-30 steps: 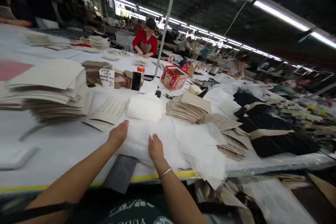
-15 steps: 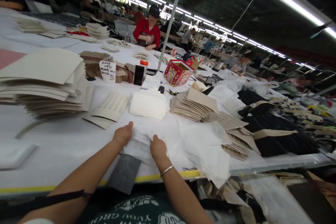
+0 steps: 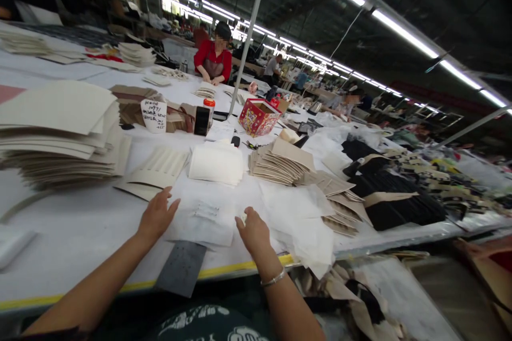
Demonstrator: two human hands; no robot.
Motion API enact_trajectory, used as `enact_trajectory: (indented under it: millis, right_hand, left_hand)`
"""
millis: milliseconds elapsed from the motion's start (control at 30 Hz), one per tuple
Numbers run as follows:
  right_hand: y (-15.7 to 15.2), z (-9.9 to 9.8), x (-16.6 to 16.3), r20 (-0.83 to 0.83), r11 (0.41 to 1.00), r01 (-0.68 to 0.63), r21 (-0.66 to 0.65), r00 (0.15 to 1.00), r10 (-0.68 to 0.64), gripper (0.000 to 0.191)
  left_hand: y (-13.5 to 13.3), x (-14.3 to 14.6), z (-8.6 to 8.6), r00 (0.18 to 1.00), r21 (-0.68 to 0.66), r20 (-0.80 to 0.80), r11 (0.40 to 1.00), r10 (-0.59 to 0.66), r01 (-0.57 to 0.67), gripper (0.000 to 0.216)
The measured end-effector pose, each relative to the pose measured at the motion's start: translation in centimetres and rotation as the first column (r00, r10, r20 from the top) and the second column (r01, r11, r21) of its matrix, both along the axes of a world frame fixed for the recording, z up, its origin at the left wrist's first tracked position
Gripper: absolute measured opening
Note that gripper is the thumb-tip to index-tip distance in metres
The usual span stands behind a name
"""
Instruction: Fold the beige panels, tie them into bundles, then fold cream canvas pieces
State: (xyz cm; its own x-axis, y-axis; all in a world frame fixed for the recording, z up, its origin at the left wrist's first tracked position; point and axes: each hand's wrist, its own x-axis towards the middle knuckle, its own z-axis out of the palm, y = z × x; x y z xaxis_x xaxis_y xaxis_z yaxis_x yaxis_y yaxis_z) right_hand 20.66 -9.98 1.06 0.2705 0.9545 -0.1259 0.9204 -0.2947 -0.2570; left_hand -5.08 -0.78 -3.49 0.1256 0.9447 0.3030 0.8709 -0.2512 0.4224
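Observation:
My left hand [image 3: 158, 217] is over the table, fingers stretched out and apart, with nothing in it. It is beside the near edge of the beige slotted panels [image 3: 158, 169]. A thin white sheet [image 3: 210, 226] with rows of small dark marks lies flat between my hands. My right hand [image 3: 255, 233], with a bracelet on the wrist, is just right of that sheet. Its fingers are curled toward the thumb around a small pale bit too small to name. A dark grey plate [image 3: 181, 269] lies at the near edge, jutting over it, partly next to the sheet.
A white stack [image 3: 216, 162] lies ahead, with beige folded pieces [image 3: 280, 162] to its right. Crumpled white sheets [image 3: 298, 213] hang over the front edge. A large panel stack [image 3: 60, 128] stands left. A metal pole [image 3: 250, 32] rises beyond; a person in red [image 3: 214, 61] works across the table.
My hands have moved apart, the left one leftward with its fingers opening. The white sheet they held now lies flat on the table. The view has shifted slightly rightward.

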Motion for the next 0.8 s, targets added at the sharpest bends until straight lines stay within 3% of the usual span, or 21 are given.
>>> enact_trajectory:
  millis: [100,167,233,367,433,500,567,633,800]
  right_hand:
    - [-1.0,0.2,0.9,0.106,0.987,0.024,-0.16,0.994,-0.007,0.04]
    - [-0.9,-0.5,1.3,0.077,0.956,-0.006,-0.292,0.997,0.03,0.039]
    - [-0.6,-1.4,1.8,0.04,0.944,-0.052,-0.325,0.997,0.068,0.033]
    - [0.1,-1.0,2.5,-0.011,0.987,-0.032,-0.156,0.999,0.03,0.026]
    - [0.7,0.5,2.2,-0.214,1.0,0.012,-0.001,0.977,-0.012,0.021]
    - [1.6,2.2,1.2,-0.508,0.99,0.05,0.131,0.861,0.024,0.022]
    - [2.7,3.4,-0.5,-0.696,0.975,0.054,0.217,0.708,0.116,0.026]
    - [4.1,3.7,-2.4,-0.726,0.963,-0.008,0.268,0.656,0.207,0.024]
    - [7.1,2.8,-4.6,-0.51,0.924,-0.282,0.258,0.772,0.378,0.012]
  left_hand:
    - [-3.2,-0.6,-1.0,0.98,0.198,0.004,0.96,-0.201,0.196,0.039]
    - [-5.3,-0.2,-1.6,0.94,0.191,-0.05,0.92,-0.339,0.342,0.035]
    - [-6.7,0.4,-2.1,0.904,0.131,-0.097,0.895,-0.416,0.426,0.033]
    - [-7.8,0.8,-2.7,0.891,0.064,-0.158,0.896,-0.427,0.44,0.036]
    - [-7.9,0.6,-3.0,0.89,0.065,-0.175,0.897,-0.421,0.437,0.039]
    - [-8.1,0.5,-3.2,0.89,0.064,-0.184,0.899,-0.417,0.434,0.04]
    - [-8.2,0.4,-3.3,0.892,0.051,-0.176,0.901,-0.416,0.43,0.041]
    - [-8.3,0.4,-3.3,0.893,0.029,-0.168,0.904,-0.417,0.427,0.042]
    - [-8.4,0.5,-3.1,0.895,-0.004,-0.173,0.909,-0.412,0.418,0.041]
